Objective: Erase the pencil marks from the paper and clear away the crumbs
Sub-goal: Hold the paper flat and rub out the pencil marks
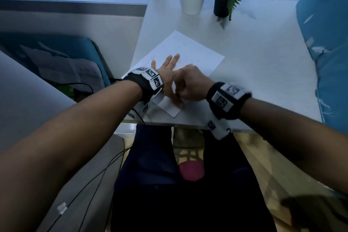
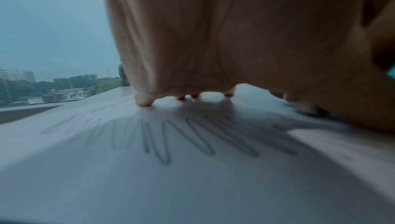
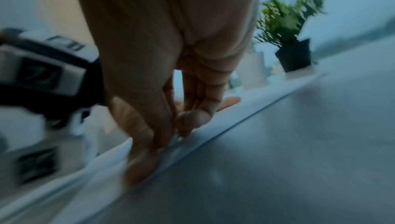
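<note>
The counter (image 1: 254, 66) is white and runs up to a window sill, where a white cup (image 1: 192, 0) and a potted plant (image 1: 222, 5) stand well clear of the work.

The paper (image 1: 197, 56) lies flat near the counter's front-left corner, turned at an angle. It is a single thin sheet: light, limp, and likely to slide or crease under rubbing, so it is best pinned from above with a flat palm rather than picked up. Zigzag pencil marks (image 2: 192, 136) show plainly on it under the left palm, and small dark curls, probably crumbs (image 1: 185, 57), are scattered over its far half.

The left hand (image 1: 166, 69) lies on the sheet with fingers straight and spread, their tips pressing down, forearm reaching in from the left. The right hand (image 1: 192, 84) sits just beside it, touching or nearly so, fingers curled downward to the sheet near its right edge. Whether it pinches an eraser I cannot tell; the right wrist view is blurred and shows only fingertips (image 3: 188, 121) bunched together against the paper.
</note>
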A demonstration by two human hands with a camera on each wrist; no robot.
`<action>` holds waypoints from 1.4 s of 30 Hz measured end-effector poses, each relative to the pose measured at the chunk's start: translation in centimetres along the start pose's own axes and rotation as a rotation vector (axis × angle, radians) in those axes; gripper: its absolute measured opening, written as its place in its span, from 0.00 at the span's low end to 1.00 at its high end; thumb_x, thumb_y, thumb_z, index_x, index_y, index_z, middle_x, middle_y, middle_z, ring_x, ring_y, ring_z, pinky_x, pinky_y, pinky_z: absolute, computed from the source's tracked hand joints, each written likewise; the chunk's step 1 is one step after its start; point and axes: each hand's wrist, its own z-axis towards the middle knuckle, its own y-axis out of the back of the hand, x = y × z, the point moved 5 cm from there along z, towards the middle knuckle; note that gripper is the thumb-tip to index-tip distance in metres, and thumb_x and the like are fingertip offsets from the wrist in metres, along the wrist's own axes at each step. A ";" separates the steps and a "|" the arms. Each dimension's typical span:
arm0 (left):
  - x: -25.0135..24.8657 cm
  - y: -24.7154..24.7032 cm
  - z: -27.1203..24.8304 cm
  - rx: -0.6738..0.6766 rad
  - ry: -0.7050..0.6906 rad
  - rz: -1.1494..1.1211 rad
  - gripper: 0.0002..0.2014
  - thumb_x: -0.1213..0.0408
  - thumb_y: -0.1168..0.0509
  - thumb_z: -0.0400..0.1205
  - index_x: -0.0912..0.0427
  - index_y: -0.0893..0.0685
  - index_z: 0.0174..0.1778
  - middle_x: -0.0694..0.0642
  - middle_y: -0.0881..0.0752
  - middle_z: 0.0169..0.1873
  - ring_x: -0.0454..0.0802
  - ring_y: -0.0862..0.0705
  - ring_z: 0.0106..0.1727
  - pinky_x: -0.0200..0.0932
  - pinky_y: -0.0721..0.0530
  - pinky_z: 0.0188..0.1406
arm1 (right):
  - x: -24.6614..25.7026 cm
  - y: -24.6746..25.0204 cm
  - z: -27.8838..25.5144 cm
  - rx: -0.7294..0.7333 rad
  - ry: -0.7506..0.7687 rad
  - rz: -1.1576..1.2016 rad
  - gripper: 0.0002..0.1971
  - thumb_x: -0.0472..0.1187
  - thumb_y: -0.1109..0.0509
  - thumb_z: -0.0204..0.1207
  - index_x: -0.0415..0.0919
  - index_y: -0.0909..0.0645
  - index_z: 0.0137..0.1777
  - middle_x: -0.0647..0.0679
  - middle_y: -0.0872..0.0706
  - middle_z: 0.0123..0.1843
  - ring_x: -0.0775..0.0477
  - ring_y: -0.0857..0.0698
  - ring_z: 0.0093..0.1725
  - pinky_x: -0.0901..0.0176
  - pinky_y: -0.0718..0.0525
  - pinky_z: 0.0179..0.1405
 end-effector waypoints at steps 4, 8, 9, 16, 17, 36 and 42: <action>-0.3 -0.1 -0.3 -0.005 -0.008 -0.018 0.76 0.20 0.26 0.42 0.26 0.69 0.79 0.52 0.75 0.82 0.54 0.74 0.83 0.78 0.66 0.76 | -3.8 3.5 2.2 -0.230 -0.128 0.004 0.07 0.33 0.32 0.62 0.28 0.21 0.28 0.33 0.18 0.29 0.39 0.26 0.29 0.48 0.15 0.43; 0.2 -0.4 0.2 -0.028 -0.020 -0.004 0.77 0.18 0.29 0.41 0.28 0.71 0.78 0.51 0.76 0.82 0.53 0.75 0.83 0.77 0.67 0.76 | -2.1 1.7 1.1 -0.040 -0.016 -0.035 0.04 0.36 0.25 0.65 0.37 0.10 0.37 0.44 0.11 0.36 0.45 0.14 0.37 0.57 0.15 0.44; 0.2 -0.4 0.3 -0.041 -0.030 0.000 0.75 0.18 0.29 0.42 0.27 0.70 0.79 0.51 0.76 0.82 0.53 0.75 0.83 0.77 0.68 0.76 | -2.8 2.3 1.3 -0.051 -0.036 -0.029 0.04 0.37 0.24 0.65 0.38 0.10 0.38 0.45 0.10 0.37 0.46 0.14 0.38 0.58 0.16 0.44; 0.5 0.1 0.5 -0.073 -0.056 -0.040 0.48 0.23 0.43 0.73 0.29 0.62 0.82 0.50 0.69 0.85 0.52 0.68 0.85 0.76 0.66 0.77 | -9.4 5.4 2.8 -0.154 -0.254 0.091 0.05 0.36 0.21 0.68 0.35 0.13 0.38 0.42 0.08 0.36 0.55 0.15 0.33 0.69 0.22 0.34; 0.8 0.3 0.7 -0.080 -0.049 -0.038 0.44 0.26 0.46 0.77 0.31 0.61 0.84 0.49 0.68 0.85 0.52 0.66 0.86 0.74 0.64 0.78 | -9.4 5.2 2.8 -0.157 -0.250 0.100 0.05 0.36 0.21 0.68 0.34 0.14 0.38 0.42 0.08 0.35 0.54 0.14 0.35 0.68 0.22 0.35; -1.7 -1.8 -1.4 -0.113 -0.406 0.148 0.36 0.33 0.56 0.84 0.40 0.58 0.86 0.47 0.63 0.86 0.51 0.63 0.86 0.60 0.65 0.79 | -10.4 5.7 2.0 -0.084 -0.202 0.108 0.03 0.35 0.23 0.68 0.39 0.14 0.35 0.42 0.09 0.35 0.52 0.16 0.33 0.56 0.16 0.42; 1.4 1.3 -1.0 -0.093 -0.194 0.008 0.48 0.32 0.40 0.79 0.51 0.56 0.88 0.52 0.62 0.86 0.52 0.61 0.87 0.62 0.60 0.82 | -9.8 6.0 1.4 -0.107 -0.227 0.099 0.03 0.34 0.23 0.69 0.36 0.14 0.38 0.40 0.10 0.38 0.47 0.13 0.38 0.57 0.15 0.42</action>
